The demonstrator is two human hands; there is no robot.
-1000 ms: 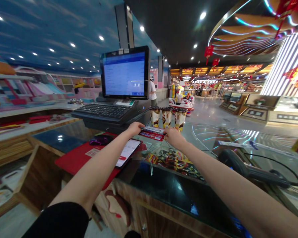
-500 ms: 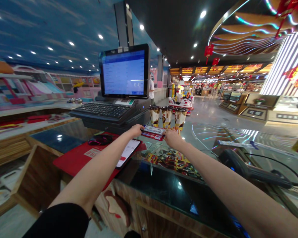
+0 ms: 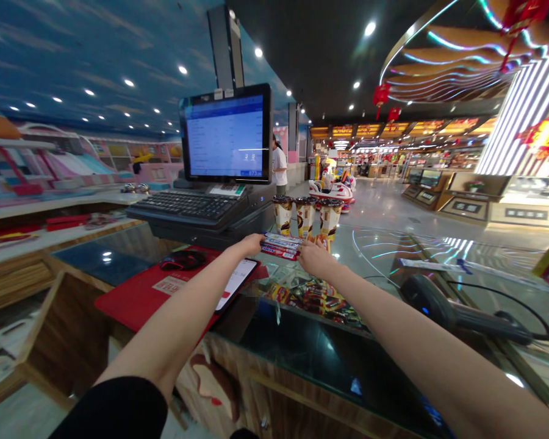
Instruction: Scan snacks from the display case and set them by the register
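Both my hands are out over the glass counter (image 3: 297, 332). Between them lie slim candy packs (image 3: 280, 247) side by side, with red, white and blue wrappers. My left hand (image 3: 251, 245) is closed on their left end. At the right end, my right hand (image 3: 319, 259) closes its fingers round them. Just behind stand three lidded cups (image 3: 305, 217) with brown and cream print. A phone (image 3: 236, 283) with a lit screen lies under my left forearm, partly hidden by it. Beneath the glass, colourful packaged sweets (image 3: 318, 300) show.
A cash register screen (image 3: 229, 137) and keyboard (image 3: 183, 206) stand at the left back. A mouse (image 3: 183, 260) rests on a red mat (image 3: 132, 299). To the right lies a handheld barcode scanner (image 3: 457, 311) with its cable. A person in a white top (image 3: 279, 163) is beyond the screen.
The candy packs stay in both hands, with their front labels turned slightly more into view. My view has shifted a little, and the person behind the screen shows more.
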